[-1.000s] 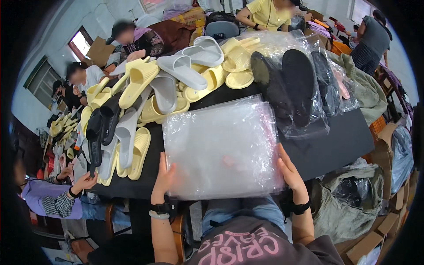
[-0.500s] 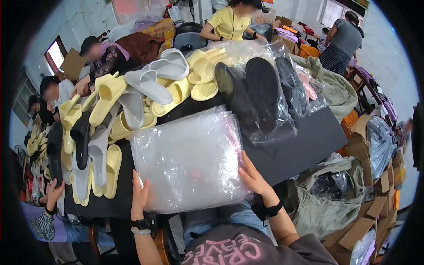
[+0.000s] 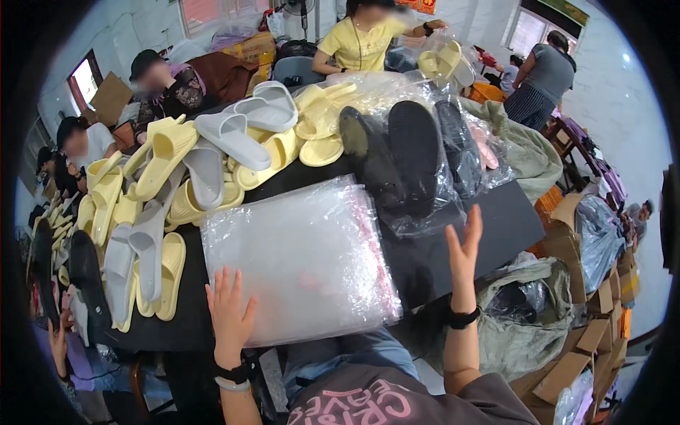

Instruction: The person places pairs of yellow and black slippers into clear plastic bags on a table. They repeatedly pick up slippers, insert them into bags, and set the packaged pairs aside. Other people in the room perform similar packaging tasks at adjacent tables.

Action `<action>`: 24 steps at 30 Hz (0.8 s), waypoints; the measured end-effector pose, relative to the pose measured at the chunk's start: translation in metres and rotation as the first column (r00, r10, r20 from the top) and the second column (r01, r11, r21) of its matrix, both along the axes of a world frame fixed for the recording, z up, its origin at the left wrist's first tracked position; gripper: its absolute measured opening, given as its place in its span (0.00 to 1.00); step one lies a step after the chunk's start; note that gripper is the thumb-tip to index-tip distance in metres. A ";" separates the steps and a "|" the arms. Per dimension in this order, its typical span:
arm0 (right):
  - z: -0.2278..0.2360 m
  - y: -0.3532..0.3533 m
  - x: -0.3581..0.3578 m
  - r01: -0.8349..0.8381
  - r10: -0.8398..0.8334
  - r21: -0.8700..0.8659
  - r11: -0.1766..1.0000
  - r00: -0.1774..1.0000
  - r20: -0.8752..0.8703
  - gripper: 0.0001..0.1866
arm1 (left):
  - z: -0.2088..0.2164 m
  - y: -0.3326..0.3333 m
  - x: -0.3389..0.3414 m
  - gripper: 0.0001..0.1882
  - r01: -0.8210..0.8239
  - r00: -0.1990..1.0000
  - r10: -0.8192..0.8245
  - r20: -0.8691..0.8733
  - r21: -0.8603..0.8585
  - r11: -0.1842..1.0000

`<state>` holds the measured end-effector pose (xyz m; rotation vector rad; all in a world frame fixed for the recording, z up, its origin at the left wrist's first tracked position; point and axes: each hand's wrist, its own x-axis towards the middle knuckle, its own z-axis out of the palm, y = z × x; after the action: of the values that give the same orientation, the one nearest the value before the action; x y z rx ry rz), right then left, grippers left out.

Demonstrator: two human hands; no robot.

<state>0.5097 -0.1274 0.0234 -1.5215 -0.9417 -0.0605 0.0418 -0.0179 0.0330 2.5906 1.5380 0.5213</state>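
Note:
A neat stack of clear plastic bags (image 3: 297, 248) lies flat on the black table in front of me, with a pinkish right edge. My left hand (image 3: 231, 306) rests at the stack's left edge, fingers spread, holding nothing. Raised off the stack, my right hand (image 3: 465, 244) is open near the right part of the table, thumb apart from the fingers. Beyond it lie black slippers (image 3: 414, 152) in clear bags. To the left is a heap of yellow slippers (image 3: 167, 159) and grey slippers (image 3: 234, 138), some overlapping.
The black table (image 3: 489, 230) extends to the right. An open greenish sack (image 3: 520, 304) with dark bagged contents stands by its right edge, cardboard boxes (image 3: 577, 354) beside it. Across the table, a person in yellow (image 3: 361, 42) holds up bagged slippers (image 3: 450, 62). Other people sit at the left.
My right hand has left the stack's right edge and lifted, opening out to the right. My left hand has spread over the left edge. The person across has raised bagged slippers.

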 end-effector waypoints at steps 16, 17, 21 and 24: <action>0.053 0.106 0.072 -0.351 0.269 -0.278 0.894 0.917 -0.295 0.33 | -0.052 0.011 0.001 0.35 -0.068 0.995 0.073 -0.062 0.071 0.995; 0.056 0.102 0.075 -0.361 0.302 -0.192 0.913 0.912 -0.277 0.30 | -0.052 0.012 0.001 0.35 -0.061 0.997 0.065 -0.043 0.086 0.994; 0.108 0.074 0.036 -0.346 0.349 -0.090 0.934 0.937 0.021 0.24 | -0.051 0.009 0.000 0.35 -0.068 0.997 0.071 -0.023 0.099 0.993; 0.156 0.037 -0.001 -0.093 0.157 -0.211 0.973 0.938 0.309 0.26 | -0.045 0.008 0.002 0.34 -0.073 0.997 0.074 -0.002 0.084 0.994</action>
<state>0.5087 -0.0906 0.1790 -1.6565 -1.3386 -0.1336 0.0443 -0.0103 -0.0124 2.6058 1.6532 0.5996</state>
